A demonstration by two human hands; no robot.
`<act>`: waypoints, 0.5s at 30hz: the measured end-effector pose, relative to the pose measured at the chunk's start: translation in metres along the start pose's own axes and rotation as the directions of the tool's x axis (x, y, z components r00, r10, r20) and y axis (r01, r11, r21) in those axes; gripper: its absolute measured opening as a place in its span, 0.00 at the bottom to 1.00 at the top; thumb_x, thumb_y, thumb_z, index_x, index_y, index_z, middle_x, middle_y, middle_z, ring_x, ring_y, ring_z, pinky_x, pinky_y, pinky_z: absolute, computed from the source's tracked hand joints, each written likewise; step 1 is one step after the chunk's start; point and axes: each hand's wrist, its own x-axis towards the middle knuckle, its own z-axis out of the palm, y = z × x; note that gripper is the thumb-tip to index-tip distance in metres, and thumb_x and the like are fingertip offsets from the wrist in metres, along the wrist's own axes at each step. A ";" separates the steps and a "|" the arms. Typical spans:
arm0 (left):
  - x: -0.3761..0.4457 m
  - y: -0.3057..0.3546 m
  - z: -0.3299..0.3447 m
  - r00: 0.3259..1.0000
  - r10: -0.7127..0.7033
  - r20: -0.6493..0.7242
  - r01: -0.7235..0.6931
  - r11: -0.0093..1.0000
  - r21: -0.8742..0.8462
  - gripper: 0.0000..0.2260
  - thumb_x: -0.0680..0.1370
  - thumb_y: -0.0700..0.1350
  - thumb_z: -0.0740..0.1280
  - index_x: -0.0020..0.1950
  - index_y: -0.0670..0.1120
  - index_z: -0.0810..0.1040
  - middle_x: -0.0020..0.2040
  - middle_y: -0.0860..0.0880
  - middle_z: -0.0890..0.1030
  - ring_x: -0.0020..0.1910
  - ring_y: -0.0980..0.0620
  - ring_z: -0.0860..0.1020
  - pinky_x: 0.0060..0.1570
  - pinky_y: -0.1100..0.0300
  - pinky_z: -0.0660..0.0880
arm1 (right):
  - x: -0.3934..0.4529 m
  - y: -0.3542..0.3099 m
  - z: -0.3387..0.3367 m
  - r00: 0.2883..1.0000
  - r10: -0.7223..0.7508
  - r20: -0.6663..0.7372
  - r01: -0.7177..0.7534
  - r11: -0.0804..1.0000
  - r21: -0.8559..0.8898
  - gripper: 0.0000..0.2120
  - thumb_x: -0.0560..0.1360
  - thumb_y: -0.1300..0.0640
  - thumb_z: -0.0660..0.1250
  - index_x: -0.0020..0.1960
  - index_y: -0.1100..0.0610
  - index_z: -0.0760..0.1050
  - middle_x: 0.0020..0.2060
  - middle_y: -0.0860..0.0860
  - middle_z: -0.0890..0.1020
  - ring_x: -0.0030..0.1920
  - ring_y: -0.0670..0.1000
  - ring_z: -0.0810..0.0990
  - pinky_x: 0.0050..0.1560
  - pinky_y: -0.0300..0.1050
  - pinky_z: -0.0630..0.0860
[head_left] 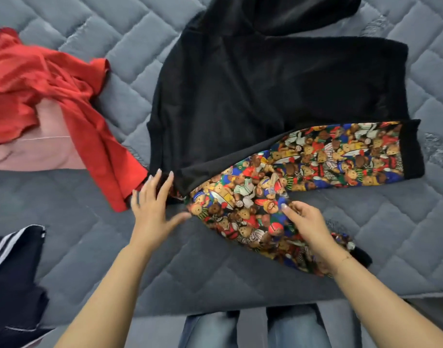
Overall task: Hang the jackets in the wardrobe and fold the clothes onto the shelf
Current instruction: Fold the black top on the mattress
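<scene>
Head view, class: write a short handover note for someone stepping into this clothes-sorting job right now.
Left hand: open, fingers straight, fingertips at the black garment's near corner.
Right hand: fingers curled, pinching the teddy-bear print fabric, which shows where the black garment is turned back.
Black garment lies spread on the grey quilted bed. Red garment and pink one are heaped left; dark striped garment near left.
Done: nothing visibly folded. No wardrobe or shelf in view.
Left: fold or hang everything.

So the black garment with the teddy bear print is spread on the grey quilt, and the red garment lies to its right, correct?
Not quite. The head view shows the red garment lying to the left of the black garment with the teddy bear print, not the right. Both are on the grey quilt.
</scene>
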 end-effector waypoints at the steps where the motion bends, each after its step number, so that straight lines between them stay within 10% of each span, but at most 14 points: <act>1: 0.011 -0.003 -0.003 0.999 0.024 -0.045 -0.025 0.999 -0.020 0.35 0.70 0.58 0.75 0.75 0.52 0.70 0.76 0.46 0.66 0.74 0.42 0.64 0.71 0.37 0.58 | -0.004 -0.012 -0.006 0.999 -0.036 -0.018 0.036 0.999 0.014 0.09 0.79 0.55 0.68 0.40 0.55 0.78 0.37 0.49 0.80 0.34 0.38 0.76 0.34 0.30 0.70; 5: 0.050 -0.006 -0.017 0.989 0.126 -0.075 -0.136 0.979 -0.153 0.13 0.73 0.45 0.76 0.57 0.46 0.84 0.58 0.46 0.81 0.56 0.43 0.79 0.57 0.47 0.75 | -0.001 -0.088 -0.029 0.973 -0.231 -0.009 0.230 0.973 -0.036 0.07 0.79 0.58 0.66 0.43 0.51 0.79 0.35 0.40 0.82 0.37 0.38 0.79 0.37 0.30 0.73; 9: 0.079 -0.009 -0.026 0.994 -0.046 0.095 0.084 0.893 -0.442 0.09 0.74 0.38 0.74 0.51 0.49 0.82 0.45 0.48 0.82 0.43 0.50 0.81 0.45 0.59 0.79 | 0.052 -0.177 -0.031 0.941 -0.336 0.026 0.335 0.925 -0.176 0.08 0.79 0.58 0.68 0.44 0.61 0.79 0.36 0.50 0.81 0.38 0.47 0.79 0.39 0.42 0.75; 15: 0.106 -0.020 -0.025 0.951 -0.297 -0.081 0.220 0.839 -0.499 0.09 0.82 0.41 0.63 0.53 0.41 0.83 0.52 0.43 0.84 0.55 0.45 0.79 0.58 0.53 0.72 | 0.147 -0.255 0.021 0.914 -0.404 -0.042 0.319 0.779 -0.540 0.18 0.76 0.53 0.70 0.63 0.58 0.76 0.61 0.56 0.78 0.62 0.55 0.76 0.63 0.48 0.71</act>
